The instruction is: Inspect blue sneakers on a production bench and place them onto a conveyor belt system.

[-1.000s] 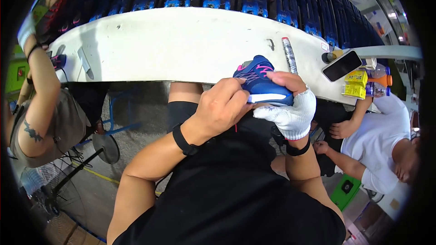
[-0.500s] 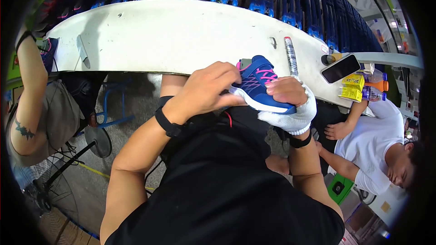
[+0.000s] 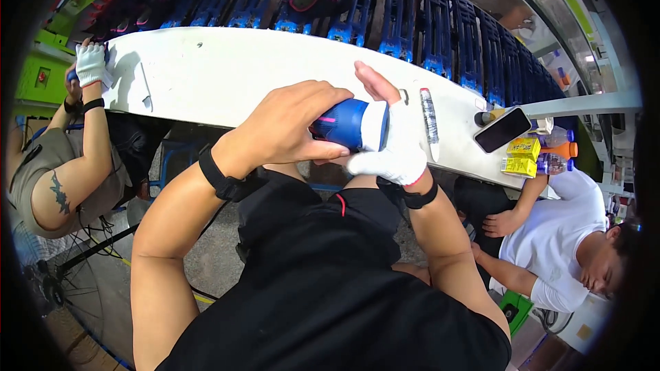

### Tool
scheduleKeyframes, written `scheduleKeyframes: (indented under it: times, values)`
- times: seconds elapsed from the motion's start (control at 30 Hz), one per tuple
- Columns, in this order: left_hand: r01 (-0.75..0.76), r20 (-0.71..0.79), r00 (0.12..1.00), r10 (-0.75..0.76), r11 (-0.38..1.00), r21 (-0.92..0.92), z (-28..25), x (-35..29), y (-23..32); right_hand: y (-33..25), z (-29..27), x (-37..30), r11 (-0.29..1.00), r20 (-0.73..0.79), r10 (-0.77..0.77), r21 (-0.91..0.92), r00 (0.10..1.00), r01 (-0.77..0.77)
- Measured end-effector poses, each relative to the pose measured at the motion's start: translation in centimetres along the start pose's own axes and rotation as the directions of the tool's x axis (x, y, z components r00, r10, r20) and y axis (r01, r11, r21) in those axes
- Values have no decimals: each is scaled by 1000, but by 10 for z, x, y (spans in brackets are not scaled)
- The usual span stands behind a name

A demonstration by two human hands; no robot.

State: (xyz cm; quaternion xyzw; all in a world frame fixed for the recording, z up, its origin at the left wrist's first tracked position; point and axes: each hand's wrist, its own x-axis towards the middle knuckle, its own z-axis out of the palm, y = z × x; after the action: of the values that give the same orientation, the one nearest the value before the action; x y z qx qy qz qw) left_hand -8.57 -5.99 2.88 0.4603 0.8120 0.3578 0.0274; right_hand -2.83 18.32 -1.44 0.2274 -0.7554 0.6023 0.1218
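Observation:
A small blue sneaker (image 3: 344,124) with a white sole and a bit of pink is turned on end just over the near edge of the white table. My left hand (image 3: 292,120) is wrapped round its upper, thumb below and fingers over the top. At the sole end, my right hand (image 3: 393,148) in a white fingerless glove rests its palm against the shoe. The right fingers stretch out past the sole instead of closing round it. Most of the laces and the shoe's opening are hidden by my left hand.
On the white table (image 3: 240,75) lie a marker-like pen (image 3: 429,120), a phone (image 3: 502,130), yellow cartons (image 3: 522,156) and bottles (image 3: 565,150). Beyond runs a blue roller conveyor (image 3: 405,20) carrying a dark shoe (image 3: 317,3). Co-workers sit to the left and right.
The sneaker has been turned so its sole faces right. My right hand has let go of the toe and now lies flat against the sole. A dark shoe has come along the conveyor.

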Motion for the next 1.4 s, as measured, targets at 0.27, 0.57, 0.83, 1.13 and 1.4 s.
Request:
scheduleKeyframes:
  times: [0.27, 0.57, 0.83, 1.13, 1.4]
  values:
    - [313, 114, 948, -297, 936, -162, -7, 16, -15, 40, 30, 14, 825, -393, 38, 531, 919, 193]
    - [353, 98, 934, -343, 930, -103, -6, 38, -18, 36, 21, 22, 999, -340, -38, -20, 939, 33]
    - [49, 187, 979, -82, 983, 175, 3, 78, 34, 14, -12, -2, 866, -302, 206, 498, 931, -30]
    - [-197, 240, 960, 143, 955, 221, 10, 74, 34, -27, -31, -17, 848, -141, 417, 415, 898, -329]
    - [213, 172, 964, -202, 976, -42, -20, -24, 52, 19, -7, -86, 951, -117, 128, -267, 985, -155]
